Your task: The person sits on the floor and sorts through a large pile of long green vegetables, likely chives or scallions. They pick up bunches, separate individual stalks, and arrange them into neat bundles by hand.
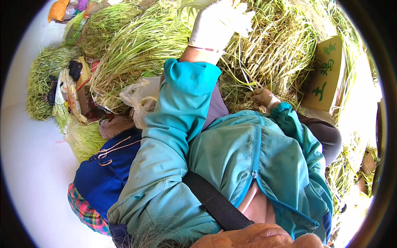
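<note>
My left hand (pixel 221 20), in a pale glove, is stretched out to the top edge of the view. Blurred pale green leaves (pixel 194 5) stick out from its outer side, and the fingers look closed on them, though glare and the frame edge hide part. Low at the front of a heap of yellowing green stalks (pixel 273 52) is my right hand (pixel 264 97), in a soiled glove with curled fingers. A few thin green stalks (pixel 243 74) run down close to these fingers; whether they are gripped is unclear.
More long green stalks (pixel 145 43) lie in a heap at the left, beside a clear plastic bag (pixel 139 96). A yellow cardboard sign (pixel 324 74) with green writing stands at the right. Blue cloth (pixel 102 173) rests by my left arm. A pale wall (pixel 37 161) borders the left.
</note>
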{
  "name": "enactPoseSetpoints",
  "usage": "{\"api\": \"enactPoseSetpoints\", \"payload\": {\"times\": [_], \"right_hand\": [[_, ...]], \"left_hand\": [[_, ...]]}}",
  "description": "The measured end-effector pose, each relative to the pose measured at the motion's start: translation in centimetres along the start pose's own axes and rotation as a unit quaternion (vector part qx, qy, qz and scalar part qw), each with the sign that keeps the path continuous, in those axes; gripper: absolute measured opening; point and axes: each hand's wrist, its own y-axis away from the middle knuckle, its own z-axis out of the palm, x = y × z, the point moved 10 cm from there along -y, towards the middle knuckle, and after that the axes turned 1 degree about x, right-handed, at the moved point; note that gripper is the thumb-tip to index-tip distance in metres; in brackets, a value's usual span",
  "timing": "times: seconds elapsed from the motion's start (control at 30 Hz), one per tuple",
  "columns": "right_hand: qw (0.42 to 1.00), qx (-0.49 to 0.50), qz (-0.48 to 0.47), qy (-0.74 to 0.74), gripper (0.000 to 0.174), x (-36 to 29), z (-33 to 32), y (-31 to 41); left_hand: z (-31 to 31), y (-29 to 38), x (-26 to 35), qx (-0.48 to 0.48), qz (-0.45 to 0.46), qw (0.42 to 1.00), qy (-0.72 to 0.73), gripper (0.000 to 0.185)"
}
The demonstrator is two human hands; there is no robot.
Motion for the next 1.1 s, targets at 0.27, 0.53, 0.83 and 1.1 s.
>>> {"api": "enactPoseSetpoints", "payload": {"times": [0.27, 0.53, 0.83, 1.1], "right_hand": [[0.960, -0.047, -0.230, -0.151, 0.030, -15.3, -6.2, 17.2], [0.921, 0.183, -0.276, -0.202, 0.023, -15.2, -9.8, 17.5], [0.920, 0.211, -0.303, -0.129, 0.017, -16.9, -8.3, 16.6], [0.921, 0.191, -0.268, -0.208, 0.011, -17.1, -6.5, 16.2]], "left_hand": [[-0.7, 0.1, 0.7, 0.059, -0.004, 0.996, -0.064, 0.019], [0.6, 2.0, -2.8, 0.032, 0.013, 0.932, -0.360, 0.023], [-1.4, 3.2, -11.3, 0.103, -0.190, 0.945, -0.246, 0.028], [-1.6, 3.4, -12.3, 0.086, -0.188, 0.914, -0.348, 0.017]]}}
